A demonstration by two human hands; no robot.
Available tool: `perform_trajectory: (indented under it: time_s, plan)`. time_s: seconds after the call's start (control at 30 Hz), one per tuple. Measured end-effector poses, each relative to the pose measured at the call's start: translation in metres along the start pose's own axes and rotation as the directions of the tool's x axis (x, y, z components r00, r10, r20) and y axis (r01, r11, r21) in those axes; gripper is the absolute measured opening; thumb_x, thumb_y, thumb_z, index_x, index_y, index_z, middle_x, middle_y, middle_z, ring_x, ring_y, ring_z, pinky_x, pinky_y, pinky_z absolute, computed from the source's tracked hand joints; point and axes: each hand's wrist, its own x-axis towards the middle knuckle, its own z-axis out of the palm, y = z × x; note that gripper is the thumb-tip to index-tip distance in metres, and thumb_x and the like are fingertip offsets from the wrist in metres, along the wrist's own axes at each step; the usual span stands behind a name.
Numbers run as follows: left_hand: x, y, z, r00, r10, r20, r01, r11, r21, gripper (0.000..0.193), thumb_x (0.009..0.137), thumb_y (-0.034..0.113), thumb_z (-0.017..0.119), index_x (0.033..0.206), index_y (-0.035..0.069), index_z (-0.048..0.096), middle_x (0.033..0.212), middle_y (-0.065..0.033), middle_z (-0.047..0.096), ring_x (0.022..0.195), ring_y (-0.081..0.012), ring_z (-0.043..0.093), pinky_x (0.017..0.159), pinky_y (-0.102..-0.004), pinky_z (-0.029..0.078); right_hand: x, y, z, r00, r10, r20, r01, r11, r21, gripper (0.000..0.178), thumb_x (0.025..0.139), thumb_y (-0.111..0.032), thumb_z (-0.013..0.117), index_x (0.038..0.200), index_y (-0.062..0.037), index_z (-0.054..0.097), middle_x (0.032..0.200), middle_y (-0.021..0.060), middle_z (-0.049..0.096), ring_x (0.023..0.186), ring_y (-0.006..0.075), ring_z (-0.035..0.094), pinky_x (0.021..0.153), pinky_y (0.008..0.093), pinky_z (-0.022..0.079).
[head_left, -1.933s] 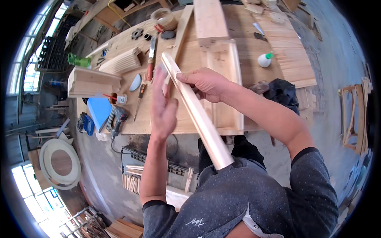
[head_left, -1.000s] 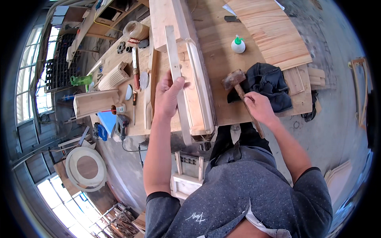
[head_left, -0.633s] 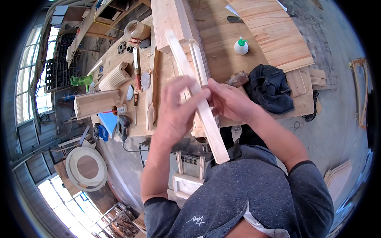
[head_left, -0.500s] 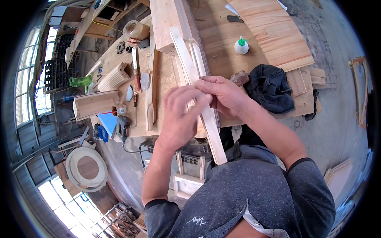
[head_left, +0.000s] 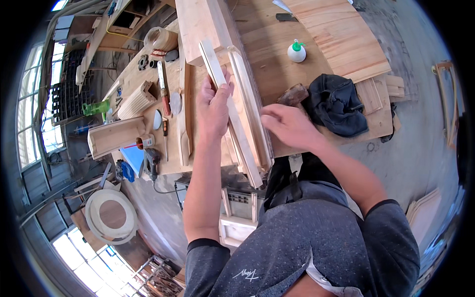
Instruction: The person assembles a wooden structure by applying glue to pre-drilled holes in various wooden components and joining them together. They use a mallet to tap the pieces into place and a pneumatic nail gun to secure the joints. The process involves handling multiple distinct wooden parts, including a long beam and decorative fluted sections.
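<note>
My left hand is wrapped round the upper part of a long, pale wooden strip. The strip slants from the large square wooden post down toward my waist. Alongside it on the right lies a longer wooden piece with raised edges, its near end at the bench's front edge. My right hand is just right of that piece, apart from the strip, with fingers loosely bent and nothing visible in them. Whether its fingertips touch the piece's side I cannot tell.
On the bench stand a white bottle with a green nozzle, a dark cloth and a curved wooden panel. To the left lie a chisel, a screwdriver, fluted wood pieces and a power tool.
My right hand has let go of the strip and moved right. My left hand has closed round the strip, which has shifted left and away from my body.
</note>
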Motion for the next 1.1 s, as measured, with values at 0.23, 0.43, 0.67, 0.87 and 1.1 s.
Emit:
perform_trajectory:
  time_s: [0.23,0.43,0.67,0.87,1.1]
  plan:
    - [0.018,-0.015,0.001,0.996,-0.076,0.045,0.053,0.922,0.384,0.030,0.096,0.003,0.055,0.125,-0.004,0.056,0.098,-0.0048,0.063,0.081,-0.0065,0.052,0.071,-0.0260,0.045,-0.050,0.106,-0.039,0.962,-0.076,-0.263,-0.063,0.873,-0.483,0.031,0.093,-0.019,0.066,0.117,-0.0016,0.064,0.109,0.0169,0.065,0.107,0.0368,0.061,0.090,0.0447,0.052]
    - [0.024,-0.025,0.012,0.997,-0.072,0.010,0.059,0.874,0.482,0.018,0.095,0.002,0.055,0.112,-0.004,0.056,0.096,-0.0071,0.062,0.079,-0.0102,0.054,0.069,-0.0297,0.046,-0.055,0.116,-0.035,0.970,0.059,-0.234,-0.192,0.777,-0.599,0.046,0.089,-0.020,0.071,0.128,-0.0030,0.052,0.114,0.0198,0.061,0.112,0.0395,0.059,0.092,0.0478,0.052]
    - [0.025,-0.031,0.018,0.999,-0.032,-0.032,0.045,0.783,0.620,0.008,0.094,0.002,0.055,0.095,-0.002,0.049,0.084,-0.0061,0.054,0.076,-0.0128,0.052,0.070,-0.0348,0.047,-0.046,0.127,-0.040,0.960,0.241,-0.142,-0.275,0.713,-0.645,0.045,0.086,-0.019,0.072,0.122,-0.0032,0.050,0.110,0.0235,0.063,0.100,0.0423,0.065,0.088,0.0510,0.053]
    - [0.020,-0.015,0.038,0.996,-0.039,-0.074,0.082,0.642,0.762,0.010,0.092,0.001,0.055,0.097,-0.003,0.047,0.086,-0.0160,0.058,0.081,-0.0225,0.059,0.075,-0.0393,0.048,-0.039,0.134,-0.050,0.947,0.307,-0.089,-0.320,0.904,-0.283,0.033,0.088,-0.018,0.065,0.112,0.0009,0.053,0.095,0.0242,0.065,0.093,0.0412,0.066,0.081,0.0467,0.053]
    - [0.023,-0.028,0.033,0.998,-0.007,-0.056,0.048,0.641,0.766,0.015,0.091,-0.001,0.051,0.104,-0.005,0.045,0.092,-0.0271,0.060,0.090,-0.0424,0.063,0.085,-0.0485,0.048,-0.021,0.064,-0.073,0.976,0.206,-0.077,-0.216,0.961,-0.171,0.042,0.094,-0.016,0.063,0.131,0.0002,0.052,0.093,0.0161,0.064,0.077,0.0254,0.062,0.072,0.0387,0.053]
